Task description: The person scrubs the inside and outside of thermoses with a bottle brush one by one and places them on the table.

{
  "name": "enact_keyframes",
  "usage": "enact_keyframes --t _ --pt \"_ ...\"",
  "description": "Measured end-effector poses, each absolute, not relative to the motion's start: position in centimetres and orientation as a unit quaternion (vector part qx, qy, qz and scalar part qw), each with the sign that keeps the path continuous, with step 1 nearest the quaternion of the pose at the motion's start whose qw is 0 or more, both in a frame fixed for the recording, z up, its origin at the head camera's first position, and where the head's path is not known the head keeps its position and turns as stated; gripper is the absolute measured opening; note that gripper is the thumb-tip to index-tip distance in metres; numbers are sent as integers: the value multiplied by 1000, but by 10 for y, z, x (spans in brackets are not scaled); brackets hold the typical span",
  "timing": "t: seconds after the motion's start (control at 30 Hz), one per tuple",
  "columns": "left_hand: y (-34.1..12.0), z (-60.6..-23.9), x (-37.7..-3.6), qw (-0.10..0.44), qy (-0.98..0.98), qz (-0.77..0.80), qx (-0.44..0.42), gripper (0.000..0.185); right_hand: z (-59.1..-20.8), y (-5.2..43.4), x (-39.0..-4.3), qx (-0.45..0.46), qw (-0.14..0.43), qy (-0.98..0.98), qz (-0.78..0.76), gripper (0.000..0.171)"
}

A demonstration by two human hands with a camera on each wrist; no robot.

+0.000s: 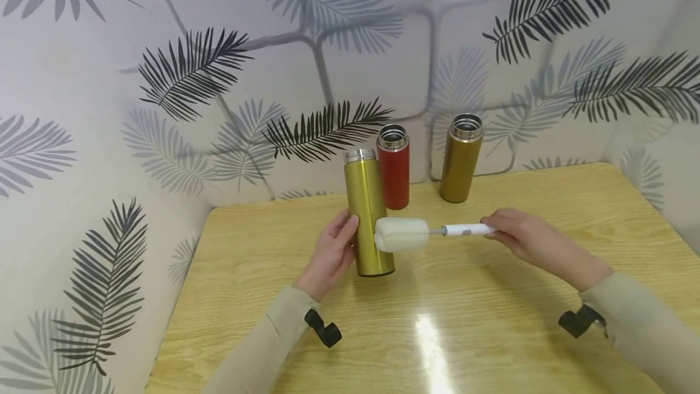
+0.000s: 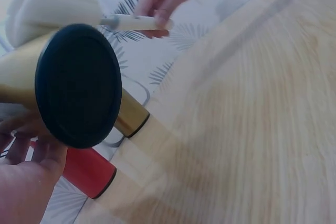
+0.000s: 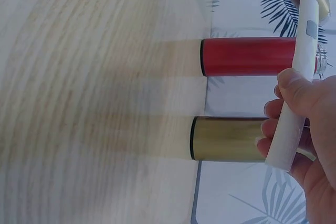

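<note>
My left hand (image 1: 340,241) grips a shiny yellow-gold flask (image 1: 369,211) by its side, upright and lidless, over the middle of the wooden table (image 1: 492,321). Its black base (image 2: 79,85) faces the left wrist camera, with my left hand's fingers (image 2: 23,153) curled under it. My right hand (image 1: 500,230) pinches the white handle (image 1: 467,230) of a bottle brush held level. The brush's white sponge head (image 1: 401,234) lies against the flask's right side. In the right wrist view my right hand (image 3: 310,145) wraps round the handle (image 3: 296,108).
A red flask (image 1: 394,166) and a bronze flask (image 1: 462,157), both lidless, stand at the table's back edge by the leaf-patterned wall. Both show in the wrist views too: red flask (image 3: 252,56), bronze flask (image 3: 226,139). A glare patch lies on the near tabletop.
</note>
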State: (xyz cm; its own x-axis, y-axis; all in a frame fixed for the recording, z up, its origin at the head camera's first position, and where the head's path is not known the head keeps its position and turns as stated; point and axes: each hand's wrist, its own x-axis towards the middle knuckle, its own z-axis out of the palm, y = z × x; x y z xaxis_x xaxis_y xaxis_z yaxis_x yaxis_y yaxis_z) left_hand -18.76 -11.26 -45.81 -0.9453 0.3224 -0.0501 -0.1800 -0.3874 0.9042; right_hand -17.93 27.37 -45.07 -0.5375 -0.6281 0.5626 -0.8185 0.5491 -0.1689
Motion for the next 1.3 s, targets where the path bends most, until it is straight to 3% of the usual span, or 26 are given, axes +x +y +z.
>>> enact_keyframes --t 0.1,0.23,0.33,0.47,0.8,0.93,1.3 --pt "-111 -459 -185 164 538 823 76 52 -447 276 -183 422 239 -849 212 37" --pt "-111 -460 -182 178 540 817 89 53 -441 279 -186 408 247 -854 207 18" --pt "-111 -461 -181 194 539 813 105 58 -438 279 -186 396 249 -860 202 40" --pt "-110 -461 -181 205 549 803 114 68 -434 278 -187 386 247 -866 197 46" --pt "-107 -460 -181 213 592 771 94 75 -420 274 -190 363 258 -874 195 42" --pt "-109 -463 -182 220 600 764 90 69 -416 272 -190 353 258 -877 197 37" --pt "-113 -467 -183 220 570 782 125 66 -436 270 -188 397 241 -861 207 41"
